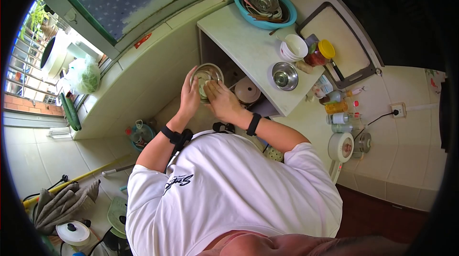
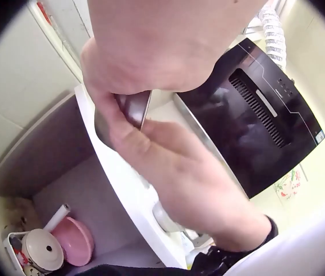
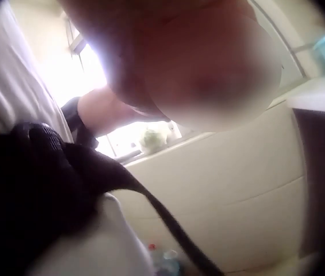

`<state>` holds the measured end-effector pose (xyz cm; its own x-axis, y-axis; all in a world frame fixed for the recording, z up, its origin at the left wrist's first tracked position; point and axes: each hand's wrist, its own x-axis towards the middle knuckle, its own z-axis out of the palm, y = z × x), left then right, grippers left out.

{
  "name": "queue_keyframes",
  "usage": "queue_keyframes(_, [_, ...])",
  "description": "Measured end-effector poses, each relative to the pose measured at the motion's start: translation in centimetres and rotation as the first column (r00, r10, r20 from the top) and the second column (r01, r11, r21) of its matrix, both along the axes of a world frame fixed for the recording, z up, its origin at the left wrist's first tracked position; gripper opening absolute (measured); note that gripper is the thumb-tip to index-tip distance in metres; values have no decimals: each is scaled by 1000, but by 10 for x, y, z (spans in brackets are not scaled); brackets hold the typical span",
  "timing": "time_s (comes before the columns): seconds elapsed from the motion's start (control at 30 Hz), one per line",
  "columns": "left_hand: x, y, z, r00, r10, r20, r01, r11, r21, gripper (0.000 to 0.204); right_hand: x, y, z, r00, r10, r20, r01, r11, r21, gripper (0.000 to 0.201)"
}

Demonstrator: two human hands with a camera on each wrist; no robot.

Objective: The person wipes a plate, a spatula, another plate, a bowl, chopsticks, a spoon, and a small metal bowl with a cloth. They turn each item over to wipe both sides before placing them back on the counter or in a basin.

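Observation:
A round metal bowl [image 1: 214,68] is held up in front of the person, over the gap between the counter and the tiled wall. My left hand [image 1: 190,97] grips it from the left side, with fingers up along the rim. The fairly straight fingers of my right hand [image 1: 223,102] reach over the near rim onto something pale inside; what it is I cannot tell. In the left wrist view the bowl's shiny side [image 2: 135,108] shows between the left hand [image 2: 145,57] and the right hand [image 2: 179,175]. Close to the right wrist camera, the right hand [image 3: 208,75] is a blur.
On the counter [image 1: 229,31] stand a second metal bowl [image 1: 285,76], white bowls [image 1: 294,46], a yellow-lidded jar [image 1: 326,49] and a blue basin [image 1: 241,11] of dishes. Under it are a lidded pot [image 2: 43,250] and a pink basin [image 2: 81,244]. Bottles [image 1: 340,118] line the right wall.

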<state>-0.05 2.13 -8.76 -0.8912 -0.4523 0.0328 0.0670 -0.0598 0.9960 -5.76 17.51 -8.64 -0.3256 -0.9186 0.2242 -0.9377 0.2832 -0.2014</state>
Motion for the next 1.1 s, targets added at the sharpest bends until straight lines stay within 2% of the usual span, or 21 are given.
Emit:
queue_keyframes(0.07, [-1,3,3,994,55,94,-39,987,-157,40,12,-7,-10,994,-80,80,86,993,-79,55])
queue_keyframes(0.13, [-6,8,-6,993,103,61,-86,969,-232,40,14,-19,14,977,-82,199,112,983,-144,42])
queue_keyframes(0.2, [-9,9,-8,988,150,25,-135,942,-306,40,14,-28,48,775,-324,542,93,907,410,32])
queue_keyframes(0.23, [-12,7,-6,990,138,28,-128,964,-235,39,17,-28,47,775,-324,543,93,908,409,32])
queue_keyframes(0.3, [-16,4,-2,991,131,24,-126,979,-160,39,21,-27,45,624,-264,735,292,952,95,36])
queue_keyframes(0.33, [-16,1,0,996,86,-2,-85,988,-125,39,19,-25,33,627,-262,734,287,953,95,36])
queue_keyframes(0.4, [-14,-7,4,999,46,-27,-49,995,-88,39,13,-14,3,909,10,416,135,939,-318,45])
queue_keyframes(0.43, [-14,-14,7,1000,5,13,-4,996,-86,38,8,-8,1,909,12,416,132,940,-315,45])
queue_keyframes(0.5, [-16,-28,-6,995,-91,40,96,983,-156,38,-9,7,-1,993,90,76,-70,969,-239,45])
queue_keyframes(0.53, [-13,-27,-1,995,-89,39,94,983,-155,38,-18,14,-4,993,92,75,-71,969,-237,45])
queue_keyframes(0.6, [-6,-28,12,918,-297,262,343,927,-151,40,-35,25,-12,968,221,-121,-225,974,-19,47])
queue_keyframes(0.67, [-7,-32,33,851,-366,377,436,893,-115,42,-45,30,-17,933,259,-249,-269,963,-8,43])
queue_keyframes(0.73, [-11,-33,44,666,-518,537,537,832,136,57,-52,30,-15,837,365,-408,-423,904,-60,33])
queue_keyframes(0.77, [-9,-31,46,668,-515,538,535,834,134,57,-54,27,-17,836,367,-409,-426,903,-62,33])
queue_keyframes(0.83, [-3,-23,50,813,-349,465,401,916,-13,73,-57,19,-16,943,214,-254,-271,938,-216,31])
queue_keyframes(0.87, [-2,-19,36,814,-348,465,400,916,-16,73,-56,15,-17,943,214,-255,-272,937,-217,31])
queue_keyframes(0.93, [4,-7,-6,974,-203,100,200,979,44,93,-35,-3,9,997,-77,17,79,946,-314,29])
queue_keyframes(0.97, [4,2,-2,985,-167,-49,172,979,113,87,-26,-13,17,987,-88,135,132,922,-363,26])
queue_keyframes(1.0, [2,5,2,984,-171,-47,175,978,113,87,-17,-22,22,986,-91,137,136,922,-363,26])
queue_keyframes(1.07, [-1,11,16,967,-47,-250,84,986,141,76,0,-39,29,897,-84,433,300,836,-459,23])
queue_keyframes(1.1, [3,14,35,971,-28,-238,72,982,177,70,5,-47,30,889,-61,455,324,784,-529,26])
